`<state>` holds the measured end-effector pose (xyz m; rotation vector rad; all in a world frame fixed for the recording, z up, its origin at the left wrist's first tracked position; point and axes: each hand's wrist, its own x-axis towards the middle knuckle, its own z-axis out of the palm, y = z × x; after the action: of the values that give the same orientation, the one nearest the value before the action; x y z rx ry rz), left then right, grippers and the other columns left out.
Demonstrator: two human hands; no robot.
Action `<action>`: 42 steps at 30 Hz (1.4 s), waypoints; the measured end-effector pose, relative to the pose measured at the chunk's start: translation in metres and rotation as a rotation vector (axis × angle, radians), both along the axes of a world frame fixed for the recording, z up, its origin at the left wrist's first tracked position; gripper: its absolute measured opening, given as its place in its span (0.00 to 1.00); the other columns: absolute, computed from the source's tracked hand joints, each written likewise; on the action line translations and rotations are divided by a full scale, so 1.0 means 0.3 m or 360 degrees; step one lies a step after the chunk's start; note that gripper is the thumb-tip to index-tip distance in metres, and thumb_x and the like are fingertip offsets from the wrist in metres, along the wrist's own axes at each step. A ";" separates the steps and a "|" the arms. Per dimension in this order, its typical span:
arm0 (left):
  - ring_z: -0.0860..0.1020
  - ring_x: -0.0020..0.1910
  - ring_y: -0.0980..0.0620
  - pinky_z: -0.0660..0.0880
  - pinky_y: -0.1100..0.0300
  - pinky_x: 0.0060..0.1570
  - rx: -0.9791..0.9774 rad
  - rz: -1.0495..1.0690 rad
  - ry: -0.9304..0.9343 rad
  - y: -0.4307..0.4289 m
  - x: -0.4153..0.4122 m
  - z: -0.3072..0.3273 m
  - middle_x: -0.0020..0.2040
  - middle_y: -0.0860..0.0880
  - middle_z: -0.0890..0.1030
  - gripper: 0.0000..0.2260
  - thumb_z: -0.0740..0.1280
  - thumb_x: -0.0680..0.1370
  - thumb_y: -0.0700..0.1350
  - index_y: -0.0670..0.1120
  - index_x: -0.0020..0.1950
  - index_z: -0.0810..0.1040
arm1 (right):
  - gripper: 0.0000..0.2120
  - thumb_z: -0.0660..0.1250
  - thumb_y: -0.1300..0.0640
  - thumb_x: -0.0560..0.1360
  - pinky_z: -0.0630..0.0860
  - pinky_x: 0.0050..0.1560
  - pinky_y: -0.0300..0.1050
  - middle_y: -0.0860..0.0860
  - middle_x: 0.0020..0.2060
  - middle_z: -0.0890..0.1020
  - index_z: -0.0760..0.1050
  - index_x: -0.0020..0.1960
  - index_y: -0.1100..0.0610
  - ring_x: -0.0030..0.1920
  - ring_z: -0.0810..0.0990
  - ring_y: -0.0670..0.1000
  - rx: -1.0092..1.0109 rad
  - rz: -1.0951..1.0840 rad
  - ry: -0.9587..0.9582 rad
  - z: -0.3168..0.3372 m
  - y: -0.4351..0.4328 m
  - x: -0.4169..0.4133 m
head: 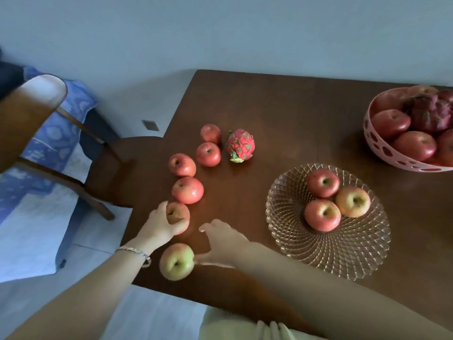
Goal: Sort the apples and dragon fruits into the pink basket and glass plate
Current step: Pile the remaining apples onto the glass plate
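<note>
Left hand (160,225) cups round apple (178,214) | right hand (221,242) spread | ribbed glass plate (343,256)

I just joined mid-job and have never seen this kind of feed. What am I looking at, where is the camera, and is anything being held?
There is no machine here: a person works with bare hands, and the single picture comes from a camera on their head, looking forward and down.

The brown table holds a loose curve of six apples and one dragon fruit. The glass plate has three apples in it. The pink basket, at the far right, holds a mix of apples and dragon fruit.

The left hand, with a bracelet on its wrist, has its grip closed around a red apple that sits on the table. The right hand is open and empty, its thumb by a greenish apple near the table edge. A wooden chair stands to the left.
</note>
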<state>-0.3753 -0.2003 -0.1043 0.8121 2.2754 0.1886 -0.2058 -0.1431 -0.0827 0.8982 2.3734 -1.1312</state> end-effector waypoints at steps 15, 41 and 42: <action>0.75 0.56 0.39 0.75 0.48 0.54 0.0158 0.0076 0.0043 -0.029 0.055 0.019 0.59 0.42 0.72 0.34 0.74 0.65 0.57 0.47 0.66 0.65 | 0.36 0.76 0.44 0.60 0.76 0.53 0.44 0.50 0.57 0.72 0.65 0.62 0.52 0.55 0.74 0.51 -0.0176 -0.0470 0.0008 -0.077 -0.064 -0.038; 0.72 0.57 0.50 0.75 0.54 0.56 0.0539 -0.0601 -0.0367 0.299 0.728 0.137 0.57 0.52 0.70 0.30 0.74 0.62 0.56 0.56 0.60 0.67 | 0.37 0.72 0.43 0.65 0.72 0.55 0.48 0.56 0.61 0.69 0.61 0.67 0.57 0.62 0.69 0.58 0.0550 -0.1305 -0.0375 -0.022 0.258 0.768; 0.72 0.57 0.50 0.74 0.55 0.56 0.0522 -0.0621 -0.0350 0.298 0.732 0.134 0.57 0.52 0.69 0.30 0.74 0.62 0.56 0.57 0.61 0.66 | 0.39 0.72 0.42 0.66 0.72 0.56 0.47 0.56 0.61 0.70 0.60 0.68 0.57 0.63 0.69 0.57 0.0566 -0.1282 -0.0416 -0.022 0.260 0.767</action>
<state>-0.1558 -0.1107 -0.0641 1.3174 1.8621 0.4528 0.0244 -0.0650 -0.0894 2.1015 2.0473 -0.7418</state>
